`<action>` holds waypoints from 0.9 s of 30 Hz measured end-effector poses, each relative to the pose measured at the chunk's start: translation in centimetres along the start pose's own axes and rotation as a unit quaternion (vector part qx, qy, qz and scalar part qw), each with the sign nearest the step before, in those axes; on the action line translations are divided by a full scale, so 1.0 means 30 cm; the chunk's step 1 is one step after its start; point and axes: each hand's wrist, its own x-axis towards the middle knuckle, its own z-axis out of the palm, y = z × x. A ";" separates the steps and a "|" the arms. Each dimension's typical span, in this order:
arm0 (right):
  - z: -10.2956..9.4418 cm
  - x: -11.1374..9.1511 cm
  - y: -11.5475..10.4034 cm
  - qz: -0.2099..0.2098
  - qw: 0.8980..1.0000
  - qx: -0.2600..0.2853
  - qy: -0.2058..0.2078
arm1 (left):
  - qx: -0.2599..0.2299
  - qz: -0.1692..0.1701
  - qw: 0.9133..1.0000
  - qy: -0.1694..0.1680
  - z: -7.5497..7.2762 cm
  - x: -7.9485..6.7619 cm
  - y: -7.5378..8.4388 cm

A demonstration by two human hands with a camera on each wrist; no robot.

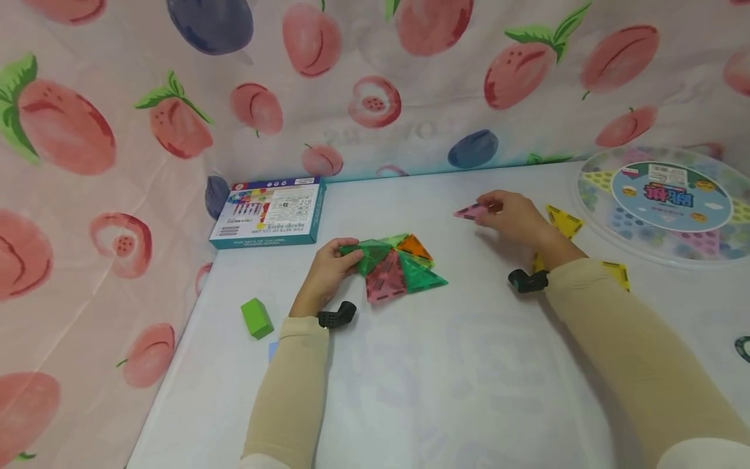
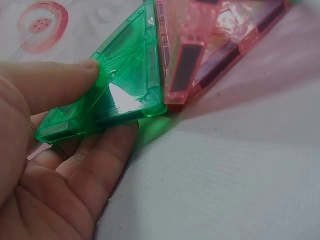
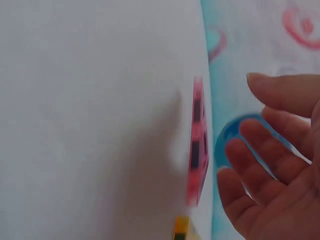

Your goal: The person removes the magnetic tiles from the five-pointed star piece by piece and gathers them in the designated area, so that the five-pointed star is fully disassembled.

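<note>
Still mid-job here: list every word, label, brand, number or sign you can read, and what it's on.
"FIVE SETS OF COLUMN": flat box, printed upside down.
"BOXES": same box, next line; the word before it is blurred.
Box's smaller print: too small to read.
Round case's label: stylised lettering, unreadable.
Curtain: faint lettering, unreadable.
Tiles: no readable text.

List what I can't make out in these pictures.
Head view: yellow tiles, partly hidden by the right sleeve.
Head view: blue piece, partly hidden by the left sleeve.
Head view: dark ring, cut off by the right edge.
Left wrist view: green tile, partly covered by the left hand.
</note>
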 end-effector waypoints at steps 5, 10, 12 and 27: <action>0.093 -0.085 -0.057 -0.086 0.995 -0.002 -0.055 | 0.002 -0.002 1.000 0.000 -0.003 0.001 0.004; 0.167 -0.159 -0.111 -0.148 0.981 -0.007 -0.125 | 0.003 -0.004 1.000 0.001 0.000 -0.002 0.004; 0.185 -0.174 -0.121 -0.158 0.978 -0.005 -0.136 | 0.003 -0.006 1.000 0.001 0.003 -0.002 0.004; 0.262 -0.194 -0.152 -0.158 0.978 0.017 -0.134 | -0.001 -0.005 1.000 -0.002 0.005 -0.004 0.004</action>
